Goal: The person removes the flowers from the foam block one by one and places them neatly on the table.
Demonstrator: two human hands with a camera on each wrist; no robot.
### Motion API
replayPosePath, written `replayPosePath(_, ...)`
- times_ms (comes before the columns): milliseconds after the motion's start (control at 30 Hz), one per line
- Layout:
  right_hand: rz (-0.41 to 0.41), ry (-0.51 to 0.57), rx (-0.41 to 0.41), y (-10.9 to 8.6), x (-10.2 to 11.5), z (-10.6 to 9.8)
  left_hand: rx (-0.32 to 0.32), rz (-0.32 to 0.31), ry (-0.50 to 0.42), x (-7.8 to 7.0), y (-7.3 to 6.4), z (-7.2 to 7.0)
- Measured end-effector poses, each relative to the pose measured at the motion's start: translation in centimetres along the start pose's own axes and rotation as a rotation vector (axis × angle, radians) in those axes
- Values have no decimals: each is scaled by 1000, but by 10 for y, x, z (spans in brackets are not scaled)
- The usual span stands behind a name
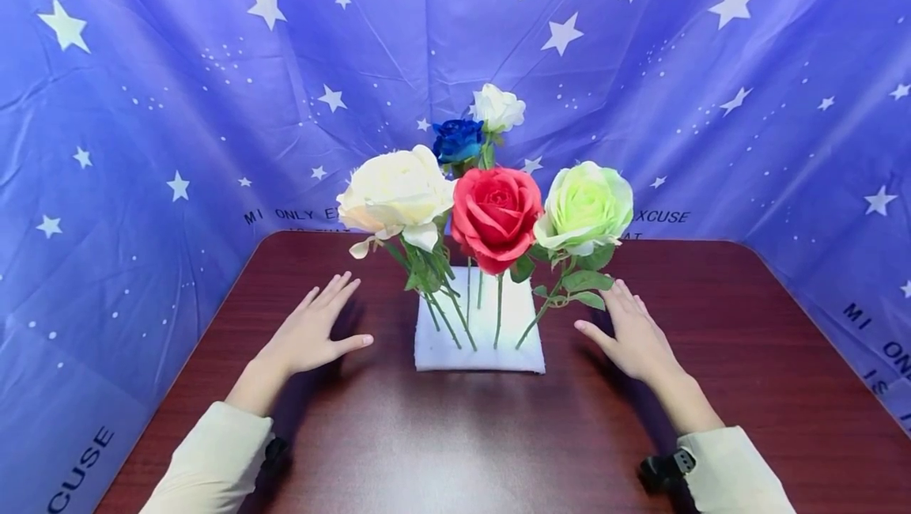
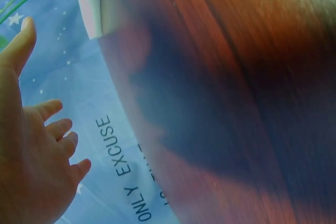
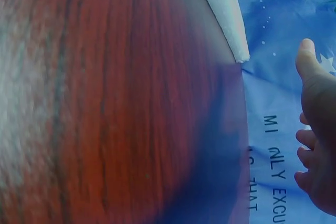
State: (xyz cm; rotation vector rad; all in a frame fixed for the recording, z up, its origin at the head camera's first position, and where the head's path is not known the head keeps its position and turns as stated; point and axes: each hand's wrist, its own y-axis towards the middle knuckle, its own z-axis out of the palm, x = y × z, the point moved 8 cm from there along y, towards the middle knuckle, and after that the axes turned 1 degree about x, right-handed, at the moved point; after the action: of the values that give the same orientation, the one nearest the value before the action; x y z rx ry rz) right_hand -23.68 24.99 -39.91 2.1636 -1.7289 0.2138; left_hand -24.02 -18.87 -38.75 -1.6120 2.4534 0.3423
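Artificial roses stand by their stems in a white foam block (image 1: 436, 356) at the middle of the table. A cream rose (image 1: 395, 190) leans left, a red rose (image 1: 497, 217) is in the centre, and a light green rose (image 1: 589, 205) leans right. Behind them rise a blue rose (image 1: 458, 141) and a white rose (image 1: 500, 107). My left hand (image 1: 313, 332) is spread to the left of the block, holding nothing. To the right, my right hand (image 1: 633, 332) is spread too, its fingertips close to the green rose's leaves; contact cannot be told. Both wrist views show extended thumbs and empty palms.
The dark red wooden table (image 1: 441, 451) has a curtain (image 1: 427, 39) with stars and lettering behind and along its sides. Black straps with small devices (image 1: 665, 468) sit at the cuffs. Each hand casts a shadow on the tabletop.
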Motion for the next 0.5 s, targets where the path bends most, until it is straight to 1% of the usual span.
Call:
replayPosePath(167, -41, 10, -11, 3, 9, 6, 11, 20, 1, -8, 4, 5)
replayPosePath(367, -103, -9, -29, 6, 20, 11, 17, 42, 1, -17, 10, 9)
replayPosePath(433, -112, -13, -16, 7, 23, 13, 14, 53, 4, -20, 10, 11)
replayPosePath(500, -103, -29, 13, 7, 24, 17, 15, 61, 3, -23, 11, 13)
